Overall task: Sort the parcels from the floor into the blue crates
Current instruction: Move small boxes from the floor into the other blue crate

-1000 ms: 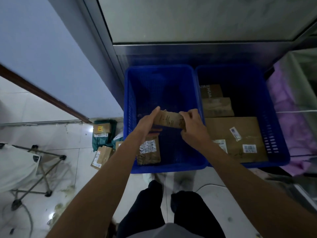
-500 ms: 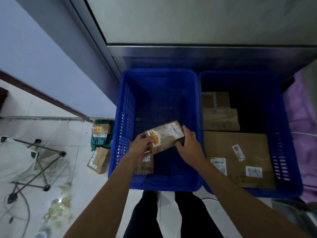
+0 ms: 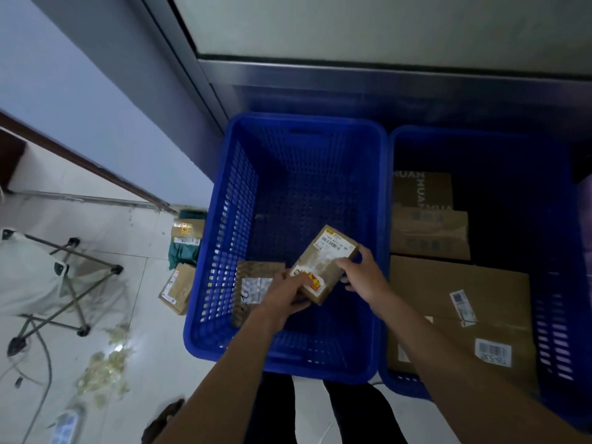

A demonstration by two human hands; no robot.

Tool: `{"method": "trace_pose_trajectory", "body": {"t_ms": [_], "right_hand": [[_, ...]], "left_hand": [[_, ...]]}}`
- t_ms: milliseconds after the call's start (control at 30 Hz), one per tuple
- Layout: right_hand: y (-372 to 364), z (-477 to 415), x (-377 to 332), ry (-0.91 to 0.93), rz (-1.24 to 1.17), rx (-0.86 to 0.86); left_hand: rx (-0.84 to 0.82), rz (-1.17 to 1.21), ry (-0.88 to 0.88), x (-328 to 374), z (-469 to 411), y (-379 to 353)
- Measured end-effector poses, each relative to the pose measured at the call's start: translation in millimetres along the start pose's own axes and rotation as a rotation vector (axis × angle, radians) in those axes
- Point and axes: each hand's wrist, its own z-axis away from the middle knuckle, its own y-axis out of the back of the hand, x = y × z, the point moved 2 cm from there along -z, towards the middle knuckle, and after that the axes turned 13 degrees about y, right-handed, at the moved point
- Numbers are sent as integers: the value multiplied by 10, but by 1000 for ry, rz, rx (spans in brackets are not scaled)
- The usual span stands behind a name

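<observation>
Both of my hands hold a small brown cardboard parcel with white labels and a red-yellow sticker, low inside the left blue crate. My left hand grips its near end; my right hand grips its right side. A padded brown parcel lies on that crate's floor, partly hidden by my left hand. The right blue crate holds a large flat carton and two smaller brown boxes. On the floor left of the crates lie a brown parcel and a green-wrapped parcel.
A folding stool frame with pale fabric stands on the white tiled floor at left. Crumpled wrapping and a cable lie near it. A metal-framed wall panel rises behind the crates. My dark-trousered legs stand at the crates' front edge.
My hands have lowered the small parcel deeper into the left crate and turned it so its labelled face points up and its long side runs away from me.
</observation>
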Motion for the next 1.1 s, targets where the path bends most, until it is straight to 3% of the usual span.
{"method": "trace_pose_trajectory", "body": {"t_ms": [200,567,733,933,1100], "right_hand": [[-367,-513,69,12,28,-4],[-1149,-1681,498,18,38,-4],[-1448,-2194,746,24,65,-36],[-1669,-2585,936,121,321,-154],[-1702,-2871,986,140,556,-304]], "left_hand": [[12,-83,-26,237,-432,73],[210,-404,-273,840,-1584,637],[312,-518,-266,947,-2088,886],[424,-812,-207,839,-2477,1041],[557,-1174,-416,689,-2440,1010]]}}
